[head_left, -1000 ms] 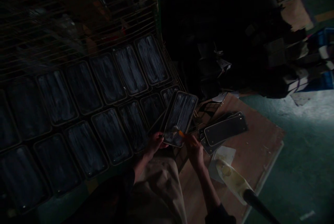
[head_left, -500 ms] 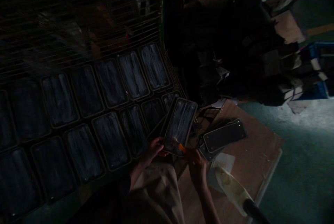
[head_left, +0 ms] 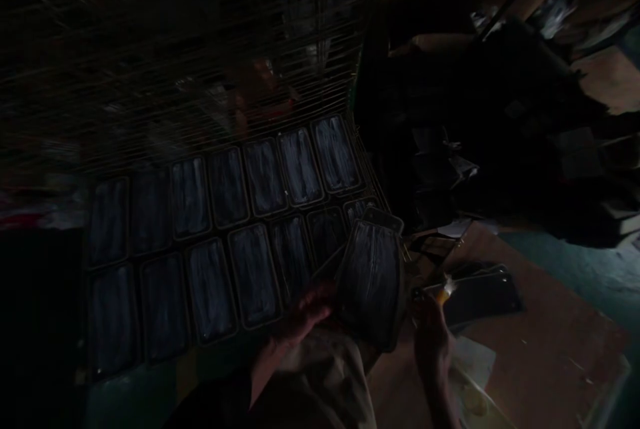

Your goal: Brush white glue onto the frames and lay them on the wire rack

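Flanking the panel (head_left: pixel 371 275), hands (head_left: pixel 311 309) (head_left: pixel 431 325) leave its face open.

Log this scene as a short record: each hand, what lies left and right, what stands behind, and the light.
Left hand: at the left edge of a streaked dark panel; grip unclear
Right hand: holding an orange tool with a pale tip, right of the panel
Left side: similar panels in two rows
Right side: plain dark plate on a wooden board
Behind: wire mesh
Light: dim; details blurred
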Demonstrator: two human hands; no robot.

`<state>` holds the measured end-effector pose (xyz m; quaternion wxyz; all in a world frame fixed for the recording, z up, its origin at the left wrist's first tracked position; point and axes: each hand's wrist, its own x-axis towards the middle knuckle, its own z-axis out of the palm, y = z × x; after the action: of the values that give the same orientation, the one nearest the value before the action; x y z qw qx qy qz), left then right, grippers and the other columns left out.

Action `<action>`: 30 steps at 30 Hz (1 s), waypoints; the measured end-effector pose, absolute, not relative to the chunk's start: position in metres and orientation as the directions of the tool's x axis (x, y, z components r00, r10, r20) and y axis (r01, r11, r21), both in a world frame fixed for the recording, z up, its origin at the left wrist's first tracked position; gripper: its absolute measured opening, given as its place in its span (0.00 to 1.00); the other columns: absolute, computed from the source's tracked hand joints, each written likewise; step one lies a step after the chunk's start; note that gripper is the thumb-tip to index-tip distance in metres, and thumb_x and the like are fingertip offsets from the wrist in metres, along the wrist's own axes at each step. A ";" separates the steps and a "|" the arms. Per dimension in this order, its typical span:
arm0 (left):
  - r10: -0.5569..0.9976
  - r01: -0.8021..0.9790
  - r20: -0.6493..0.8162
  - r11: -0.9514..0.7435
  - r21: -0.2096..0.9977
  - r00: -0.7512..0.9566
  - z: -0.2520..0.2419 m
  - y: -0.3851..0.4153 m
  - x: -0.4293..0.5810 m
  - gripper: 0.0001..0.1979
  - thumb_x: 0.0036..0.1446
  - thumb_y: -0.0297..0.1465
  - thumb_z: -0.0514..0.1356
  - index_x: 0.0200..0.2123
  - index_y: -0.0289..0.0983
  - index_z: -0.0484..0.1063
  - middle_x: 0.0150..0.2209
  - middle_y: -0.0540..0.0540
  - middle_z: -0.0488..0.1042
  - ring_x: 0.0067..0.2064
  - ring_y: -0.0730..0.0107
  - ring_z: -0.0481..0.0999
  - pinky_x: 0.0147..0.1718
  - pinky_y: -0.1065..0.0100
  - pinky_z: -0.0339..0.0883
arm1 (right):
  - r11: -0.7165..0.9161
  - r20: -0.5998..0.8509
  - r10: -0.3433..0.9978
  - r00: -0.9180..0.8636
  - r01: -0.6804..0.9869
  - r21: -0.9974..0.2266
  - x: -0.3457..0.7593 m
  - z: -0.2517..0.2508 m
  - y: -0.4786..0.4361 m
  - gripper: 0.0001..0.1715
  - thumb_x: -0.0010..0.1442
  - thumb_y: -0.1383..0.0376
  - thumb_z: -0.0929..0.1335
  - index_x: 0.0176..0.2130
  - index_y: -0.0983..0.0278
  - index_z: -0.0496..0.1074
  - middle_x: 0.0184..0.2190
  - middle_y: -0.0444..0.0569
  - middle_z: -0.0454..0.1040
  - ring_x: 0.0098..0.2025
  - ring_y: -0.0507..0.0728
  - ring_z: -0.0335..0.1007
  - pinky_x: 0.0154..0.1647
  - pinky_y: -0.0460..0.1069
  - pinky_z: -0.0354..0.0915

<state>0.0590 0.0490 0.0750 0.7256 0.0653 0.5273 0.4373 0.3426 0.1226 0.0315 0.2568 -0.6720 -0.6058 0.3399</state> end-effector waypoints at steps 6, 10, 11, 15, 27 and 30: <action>0.698 -0.572 -0.694 0.501 0.649 -0.176 0.082 0.006 0.022 0.19 0.51 0.35 0.65 0.47 0.40 0.70 0.41 0.44 0.77 0.39 0.61 0.78 0.32 0.64 0.75 | 0.067 -0.111 0.983 -0.143 0.855 -0.515 0.299 0.016 0.125 0.17 0.61 0.64 0.56 0.45 0.61 0.68 0.31 0.49 0.73 0.27 0.58 0.69 0.22 0.48 0.55; 0.606 -0.601 -0.726 0.461 0.653 -0.324 0.070 -0.020 0.005 0.21 0.51 0.34 0.66 0.49 0.40 0.68 0.42 0.46 0.76 0.38 0.64 0.78 0.33 0.63 0.75 | 0.108 -0.090 0.982 -0.167 0.884 -0.455 0.279 0.014 0.129 0.16 0.63 0.62 0.56 0.43 0.63 0.67 0.32 0.50 0.72 0.28 0.57 0.67 0.23 0.47 0.51; 0.575 -0.620 -0.741 0.453 0.641 -0.346 0.064 -0.027 0.003 0.22 0.50 0.34 0.67 0.49 0.40 0.67 0.42 0.46 0.76 0.38 0.64 0.78 0.33 0.63 0.75 | 0.100 -0.113 0.980 -0.162 0.900 -0.425 0.277 0.012 0.130 0.16 0.64 0.61 0.55 0.44 0.64 0.66 0.33 0.50 0.72 0.29 0.57 0.67 0.24 0.47 0.51; 0.417 -0.714 -0.826 0.436 0.548 -0.379 0.039 -0.051 0.007 0.27 0.44 0.35 0.70 0.49 0.39 0.69 0.43 0.44 0.78 0.40 0.60 0.79 0.34 0.64 0.75 | 0.017 -0.228 0.970 -0.081 0.963 -0.269 0.267 0.003 0.135 0.17 0.64 0.58 0.56 0.45 0.64 0.65 0.34 0.52 0.72 0.34 0.59 0.67 0.28 0.49 0.52; 0.347 -0.802 -0.860 0.344 0.489 -0.375 -0.005 -0.082 0.026 0.29 0.39 0.35 0.73 0.47 0.42 0.70 0.45 0.44 0.77 0.45 0.55 0.78 0.41 0.54 0.74 | -0.141 -0.133 0.985 0.106 0.946 -0.293 0.242 -0.023 0.131 0.24 0.63 0.48 0.57 0.43 0.64 0.67 0.34 0.53 0.71 0.39 0.62 0.62 0.34 0.51 0.54; 0.288 -0.805 -0.870 0.343 0.484 -0.401 -0.006 -0.079 0.029 0.30 0.37 0.35 0.74 0.46 0.42 0.70 0.43 0.44 0.76 0.44 0.55 0.78 0.42 0.52 0.74 | -0.146 -0.095 0.988 0.121 0.933 -0.328 0.242 -0.028 0.131 0.25 0.62 0.48 0.58 0.42 0.64 0.68 0.33 0.52 0.71 0.38 0.62 0.62 0.35 0.52 0.55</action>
<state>0.0292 -0.0792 -0.0058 0.5091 -0.2013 0.6421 0.5367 0.2417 0.1307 -0.0282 0.0937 -0.7429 -0.6466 0.1456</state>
